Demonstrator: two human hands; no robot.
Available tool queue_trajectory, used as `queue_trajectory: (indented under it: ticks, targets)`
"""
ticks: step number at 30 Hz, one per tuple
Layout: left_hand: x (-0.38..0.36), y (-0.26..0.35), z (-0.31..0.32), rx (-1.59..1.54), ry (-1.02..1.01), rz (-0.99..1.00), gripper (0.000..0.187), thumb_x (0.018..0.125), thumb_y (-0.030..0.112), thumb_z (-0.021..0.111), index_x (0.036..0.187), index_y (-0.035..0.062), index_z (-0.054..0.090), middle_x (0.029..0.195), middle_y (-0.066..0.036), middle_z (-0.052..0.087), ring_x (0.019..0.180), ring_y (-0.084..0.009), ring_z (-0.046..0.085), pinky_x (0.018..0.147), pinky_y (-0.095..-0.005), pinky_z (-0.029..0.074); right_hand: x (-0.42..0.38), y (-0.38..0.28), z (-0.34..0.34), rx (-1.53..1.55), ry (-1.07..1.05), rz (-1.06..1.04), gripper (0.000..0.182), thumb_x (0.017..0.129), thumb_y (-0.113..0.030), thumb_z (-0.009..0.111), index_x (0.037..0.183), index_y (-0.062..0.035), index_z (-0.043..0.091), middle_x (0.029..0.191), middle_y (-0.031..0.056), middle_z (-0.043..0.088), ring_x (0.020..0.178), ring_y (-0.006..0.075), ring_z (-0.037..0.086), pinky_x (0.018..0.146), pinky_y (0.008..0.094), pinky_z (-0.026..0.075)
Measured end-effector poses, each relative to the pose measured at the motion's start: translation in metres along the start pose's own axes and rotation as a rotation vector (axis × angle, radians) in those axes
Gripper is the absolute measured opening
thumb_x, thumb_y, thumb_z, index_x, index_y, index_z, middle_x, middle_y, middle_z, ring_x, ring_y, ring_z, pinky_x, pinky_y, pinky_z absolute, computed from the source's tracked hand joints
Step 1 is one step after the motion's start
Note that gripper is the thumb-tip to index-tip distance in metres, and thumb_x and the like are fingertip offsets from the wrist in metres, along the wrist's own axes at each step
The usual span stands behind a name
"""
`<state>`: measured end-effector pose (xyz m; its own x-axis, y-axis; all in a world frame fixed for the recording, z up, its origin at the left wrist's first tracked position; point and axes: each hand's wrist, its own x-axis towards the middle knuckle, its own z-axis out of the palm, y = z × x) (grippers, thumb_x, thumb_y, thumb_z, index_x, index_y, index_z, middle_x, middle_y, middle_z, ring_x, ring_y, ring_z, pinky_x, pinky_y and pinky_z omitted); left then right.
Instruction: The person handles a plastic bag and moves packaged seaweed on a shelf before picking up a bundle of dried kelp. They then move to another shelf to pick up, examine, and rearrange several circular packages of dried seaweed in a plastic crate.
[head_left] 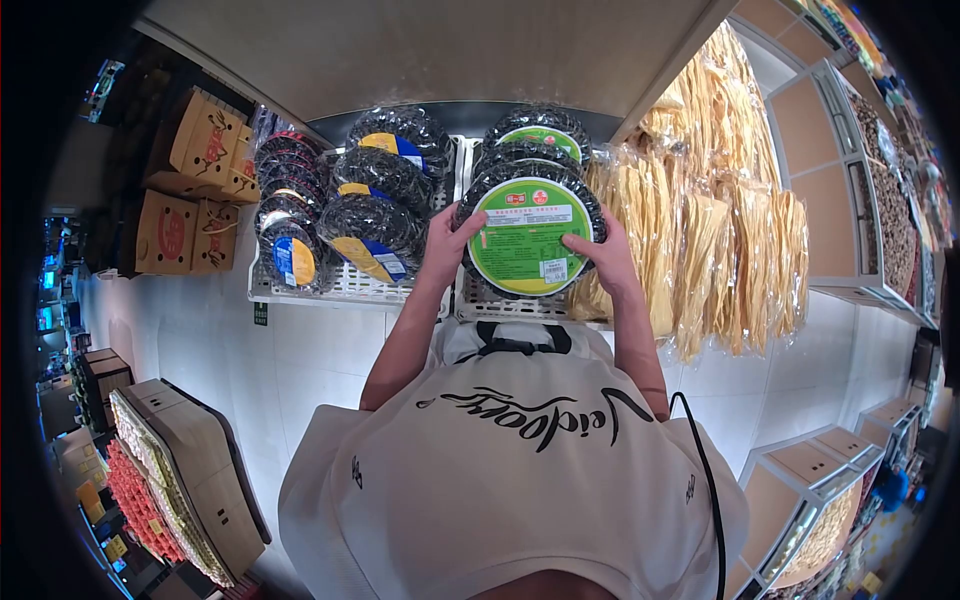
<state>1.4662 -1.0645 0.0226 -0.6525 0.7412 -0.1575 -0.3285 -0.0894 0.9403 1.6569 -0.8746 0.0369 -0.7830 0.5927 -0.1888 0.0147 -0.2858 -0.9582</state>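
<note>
Both of my hands grip a round pack of dried seaweed (530, 238), black and wrapped in clear plastic, with a large green label and a small white price sticker facing up. My left hand (447, 245) clasps its left edge, thumb on the label. On the opposite edge, my right hand (608, 252) holds it the same way. Similar green-labelled packs (540, 130) stand just behind it in a white plastic crate (520, 308). To the left, black packs with yellow and blue labels (372, 232) sit in a neighbouring white crate (345, 296).
Bagged pale yellow dried sticks (700, 230) are heaped on the right. Cardboard boxes (190, 190) are stacked at far left, and a wooden panel (440, 60) rises behind the crates. Display bins (190, 470) stand at the lower left, others (810, 500) at the lower right.
</note>
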Motion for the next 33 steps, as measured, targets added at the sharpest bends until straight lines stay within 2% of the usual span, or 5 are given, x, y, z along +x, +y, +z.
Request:
queue_trajectory:
  ticks: [12, 15, 18, 22, 33]
  targets:
    - [0.011, -0.021, -0.02, 0.141, -0.024, 0.004, 0.026, 0.092, 0.019, 0.073, 0.108, -0.0004, 0.065, 0.092, 0.0, 0.069, 0.08, -0.0045, 0.061, 0.074, -0.0223, 0.049, 0.001, 0.002, 0.001, -0.04, 0.011, -0.029, 0.061, 0.072, -0.003, 0.086, 0.126, 0.0001, 0.056, 0.109, 0.0082, 0.069, 0.095, 0.0154, 0.067, 0.085, 0.03, 0.055]
    - [0.008, -0.007, -0.017, 0.095, -0.111, 0.016, 0.037, 0.09, 0.017, 0.075, 0.119, -0.0015, 0.062, 0.099, -0.002, 0.069, 0.089, -0.0073, 0.062, 0.082, -0.0249, 0.049, 0.003, 0.01, -0.001, -0.063, -0.021, -0.012, 0.065, 0.073, -0.009, 0.087, 0.128, -0.0007, 0.054, 0.11, 0.0093, 0.069, 0.097, 0.0172, 0.067, 0.088, 0.0315, 0.054]
    - [0.021, -0.018, -0.038, 0.274, -0.193, 0.102, 0.049, 0.088, 0.016, 0.077, 0.128, -0.0016, 0.057, 0.111, -0.004, 0.067, 0.102, -0.0101, 0.06, 0.091, -0.0285, 0.048, 0.008, 0.019, -0.004, -0.584, -0.005, -0.113, 0.068, 0.073, -0.014, 0.087, 0.131, -0.0003, 0.054, 0.112, 0.0118, 0.069, 0.103, 0.0207, 0.066, 0.092, 0.0354, 0.052]
    - [0.026, -0.036, -0.046, 0.76, -0.089, 0.099, 0.067, 0.084, 0.02, 0.079, 0.138, -0.0018, 0.048, 0.137, -0.018, 0.055, 0.127, -0.0266, 0.054, 0.109, -0.0369, 0.042, 0.011, 0.037, -0.006, -1.021, 0.102, -0.157, 0.078, 0.073, -0.028, 0.087, 0.135, 0.0008, 0.049, 0.119, 0.0223, 0.065, 0.11, 0.0368, 0.064, 0.097, 0.0419, 0.05]
    - [0.056, 0.002, -0.006, 0.943, -0.101, 0.249, 0.121, 0.065, 0.044, 0.09, 0.153, -0.0034, 0.021, 0.158, -0.025, 0.024, 0.149, -0.0373, 0.025, 0.12, -0.0428, 0.027, 0.035, 0.032, -0.011, -0.954, 0.122, -0.201, 0.101, 0.072, -0.039, 0.088, 0.145, 0.0059, 0.036, 0.141, 0.0276, 0.043, 0.131, 0.0397, 0.047, 0.109, 0.0418, 0.042]
